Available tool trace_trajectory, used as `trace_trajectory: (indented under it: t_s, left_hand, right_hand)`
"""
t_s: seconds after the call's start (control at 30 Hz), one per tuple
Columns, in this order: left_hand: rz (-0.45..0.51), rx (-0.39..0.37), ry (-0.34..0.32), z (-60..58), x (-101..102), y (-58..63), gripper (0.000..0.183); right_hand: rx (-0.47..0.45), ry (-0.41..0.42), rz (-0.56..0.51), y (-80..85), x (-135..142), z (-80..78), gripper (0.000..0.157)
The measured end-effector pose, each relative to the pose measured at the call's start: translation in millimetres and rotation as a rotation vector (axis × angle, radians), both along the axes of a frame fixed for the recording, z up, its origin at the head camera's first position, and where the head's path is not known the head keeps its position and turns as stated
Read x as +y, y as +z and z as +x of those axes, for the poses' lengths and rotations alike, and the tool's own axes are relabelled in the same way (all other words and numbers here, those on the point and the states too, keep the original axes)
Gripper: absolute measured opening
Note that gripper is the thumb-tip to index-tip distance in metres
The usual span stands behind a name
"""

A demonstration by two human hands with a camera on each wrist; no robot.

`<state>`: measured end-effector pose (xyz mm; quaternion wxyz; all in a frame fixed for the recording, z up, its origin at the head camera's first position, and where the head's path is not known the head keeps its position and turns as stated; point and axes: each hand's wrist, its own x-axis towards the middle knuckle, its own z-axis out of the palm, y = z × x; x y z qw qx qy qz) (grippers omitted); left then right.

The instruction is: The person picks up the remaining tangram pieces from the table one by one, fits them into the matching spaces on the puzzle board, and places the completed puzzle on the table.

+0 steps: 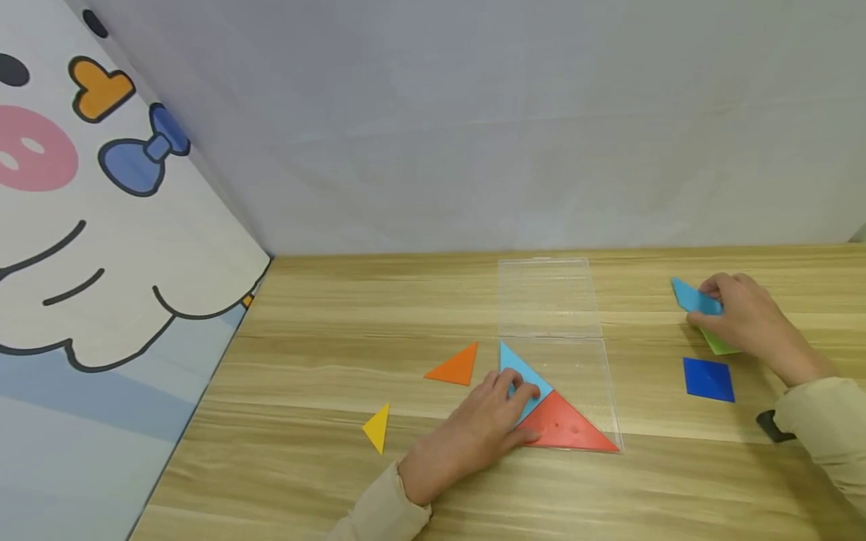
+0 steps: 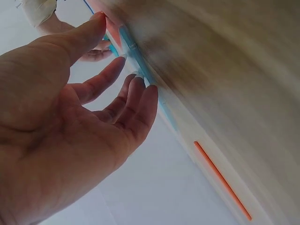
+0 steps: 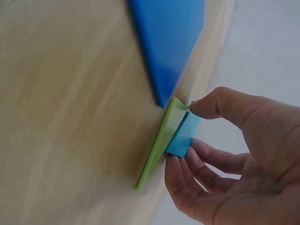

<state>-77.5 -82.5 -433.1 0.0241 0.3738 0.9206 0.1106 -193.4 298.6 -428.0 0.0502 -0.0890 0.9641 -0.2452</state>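
Observation:
At the right, my right hand (image 1: 751, 315) pinches a light blue four-sided tangram piece (image 1: 695, 298) between thumb and fingertips. A green tangram piece (image 3: 161, 138) lies just under it, partly covered by the hand in the head view. My left hand (image 1: 483, 417) rests its loosely bent fingers on a light blue triangle (image 1: 512, 362), hiding part of it. Alongside, the thumb touches a red triangle (image 1: 571, 424). Both triangles lie edge to edge in the lower half of a clear plastic case (image 1: 602, 376).
The case's transparent lid (image 1: 549, 297) lies folded back toward the wall. Left of the case are an orange triangle (image 1: 460, 367) and a smaller yellow triangle (image 1: 379, 428). A dark blue square (image 1: 708, 379) sits in front of the green piece. A white wall (image 1: 473, 135) borders the table's back.

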Motion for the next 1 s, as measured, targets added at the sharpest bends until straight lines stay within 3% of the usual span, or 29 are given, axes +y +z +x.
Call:
trace_trajectory:
  t_s: [0.47, 1.0]
  left_hand:
    - [0.025, -0.071, -0.002, -0.1, -3.0, 1.2, 0.052]
    - [0.0, -0.104, 0.022, 1.1, -2.1, 2.8, 0.055]
  right_hand:
    - [-0.024, 0.112, 0.059, 8.9, 6.9, -9.4, 0.05]
    - [-0.013, 0.142, 0.087, 18.5, 5.0, -10.6, 0.046]
